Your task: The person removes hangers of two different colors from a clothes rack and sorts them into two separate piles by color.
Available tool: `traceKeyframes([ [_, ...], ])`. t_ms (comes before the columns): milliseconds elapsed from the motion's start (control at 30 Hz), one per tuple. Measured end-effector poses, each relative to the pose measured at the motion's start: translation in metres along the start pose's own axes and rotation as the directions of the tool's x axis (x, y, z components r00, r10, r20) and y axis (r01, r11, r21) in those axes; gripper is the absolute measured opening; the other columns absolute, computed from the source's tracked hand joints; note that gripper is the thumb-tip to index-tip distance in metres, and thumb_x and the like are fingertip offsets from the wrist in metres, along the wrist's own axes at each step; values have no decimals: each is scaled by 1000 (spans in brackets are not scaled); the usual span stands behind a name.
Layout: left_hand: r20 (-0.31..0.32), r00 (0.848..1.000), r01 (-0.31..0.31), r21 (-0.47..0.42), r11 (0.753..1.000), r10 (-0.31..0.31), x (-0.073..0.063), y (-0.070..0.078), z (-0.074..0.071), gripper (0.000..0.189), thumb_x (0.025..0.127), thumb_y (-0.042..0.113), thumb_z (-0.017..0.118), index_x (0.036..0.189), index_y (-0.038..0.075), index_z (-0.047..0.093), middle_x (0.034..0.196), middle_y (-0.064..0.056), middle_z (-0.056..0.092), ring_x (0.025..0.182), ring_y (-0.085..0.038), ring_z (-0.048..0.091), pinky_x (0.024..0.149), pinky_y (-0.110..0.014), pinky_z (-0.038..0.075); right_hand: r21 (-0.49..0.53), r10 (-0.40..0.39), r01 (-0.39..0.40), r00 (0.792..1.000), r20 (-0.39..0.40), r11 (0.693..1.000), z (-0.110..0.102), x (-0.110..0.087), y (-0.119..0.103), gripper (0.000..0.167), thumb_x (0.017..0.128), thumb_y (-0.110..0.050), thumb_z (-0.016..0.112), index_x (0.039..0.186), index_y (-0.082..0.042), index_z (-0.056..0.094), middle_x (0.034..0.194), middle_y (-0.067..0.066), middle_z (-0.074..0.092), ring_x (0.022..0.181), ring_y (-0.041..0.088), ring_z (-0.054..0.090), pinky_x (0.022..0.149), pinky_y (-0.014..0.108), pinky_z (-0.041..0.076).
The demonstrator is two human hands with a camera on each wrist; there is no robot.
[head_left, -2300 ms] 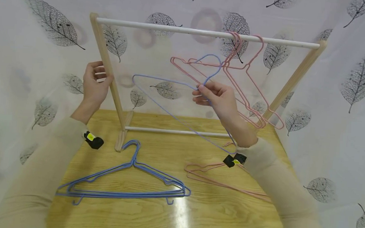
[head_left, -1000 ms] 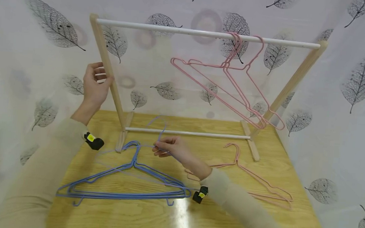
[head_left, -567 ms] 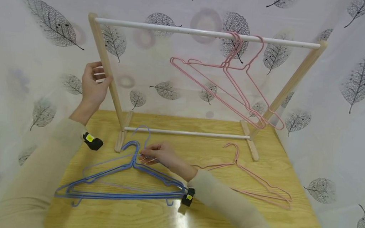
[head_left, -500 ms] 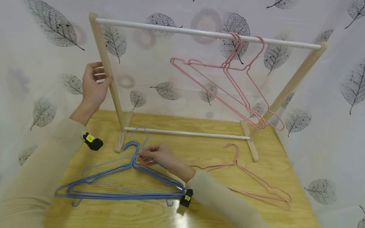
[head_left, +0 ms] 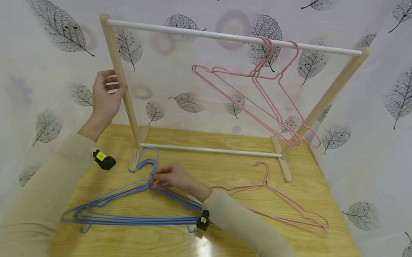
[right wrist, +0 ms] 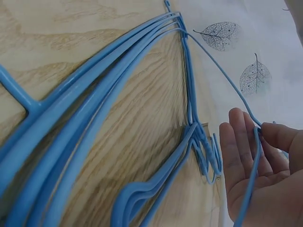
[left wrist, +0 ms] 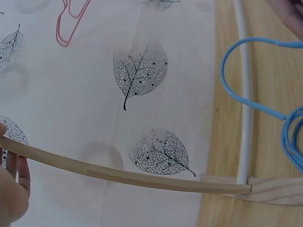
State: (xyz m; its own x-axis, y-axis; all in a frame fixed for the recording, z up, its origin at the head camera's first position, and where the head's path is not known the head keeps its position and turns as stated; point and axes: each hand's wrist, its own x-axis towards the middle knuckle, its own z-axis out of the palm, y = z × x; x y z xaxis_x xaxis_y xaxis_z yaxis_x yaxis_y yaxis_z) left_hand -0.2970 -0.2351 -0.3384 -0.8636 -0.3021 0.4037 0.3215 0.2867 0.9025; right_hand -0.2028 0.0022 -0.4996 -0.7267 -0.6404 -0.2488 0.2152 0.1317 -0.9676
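**Right hand [head_left: 176, 178] pinches a blue hanger [head_left: 158, 156] over the wooden table**

Head view: a yellow-brown, grained table [head_left: 254, 253] carries a patch of glare [head_left: 203, 251] at its front. A white curtain [head_left: 376, 89] printed with dark leaves stands behind it and on both sides. On the table, the blue stack [head_left: 140, 221] lies left, flat pink hangers [head_left: 266, 181] right; other pink hangers [head_left: 254, 73] hang from the upper rod [head_left: 206, 35]. The pinched hanger is above the stack; contact between them cannot be told. The left hand [head_left: 104, 98] holds the left post [head_left: 115, 57], fingers curled round it.

Left wrist view: the post slants down to a wooden foot [left wrist: 279, 190] on the table, leaf prints behind.

Right wrist view: thumb and index finger close on the wire, the other fingers extended. Wood grain shows between the stacked blue bars, with curtain beyond.
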Motion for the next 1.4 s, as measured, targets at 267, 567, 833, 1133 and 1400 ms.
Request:
traceKeyframes([
  [267,-1,1000,5,-8,1000,-5,-1,1,0,42,100,7,64,141,14,54,109,16,51,100,-2,56,84,-14,52,34,11,-11,1000,-13,999,-3,11,13,30,105,-5,62,130,11,68,120,32,73,84,14,79,86,36,67],
  [567,-8,1000,0,-21,1000,0,-1,2,2,42,100,6,65,139,14,55,107,16,52,98,-2,56,83,-13,52,-22,-19,17,995,-99,1000,-2,21,30,31,101,0,66,128,15,66,118,32,74,91,22,81,83,31,67],
  [833,-2,1000,2,-19,1000,-2,-2,2,2,43,100,7,65,141,15,54,108,16,52,99,-2,56,85,-15,52,-45,-73,66,981,-181,997,-14,11,19,28,102,-2,65,125,12,70,118,30,75,104,35,79,87,34,67],
  [1133,-10,1000,6,-22,1000,-6,-2,3,0,41,100,6,64,139,15,55,108,16,51,99,-2,55,85,-15,52,23,-88,93,979,-182,995,-34,-7,-14,36,105,-7,63,136,11,63,128,28,72,97,20,80,103,52,61],
  [1400,-12,1000,5,-17,1000,-5,-1,2,1,42,100,6,65,140,15,55,108,16,51,99,-2,56,85,-15,52,69,-208,228,953,-220,971,-54,-33,-54,33,107,-6,59,134,12,63,117,17,79,89,9,78,100,48,63],
])
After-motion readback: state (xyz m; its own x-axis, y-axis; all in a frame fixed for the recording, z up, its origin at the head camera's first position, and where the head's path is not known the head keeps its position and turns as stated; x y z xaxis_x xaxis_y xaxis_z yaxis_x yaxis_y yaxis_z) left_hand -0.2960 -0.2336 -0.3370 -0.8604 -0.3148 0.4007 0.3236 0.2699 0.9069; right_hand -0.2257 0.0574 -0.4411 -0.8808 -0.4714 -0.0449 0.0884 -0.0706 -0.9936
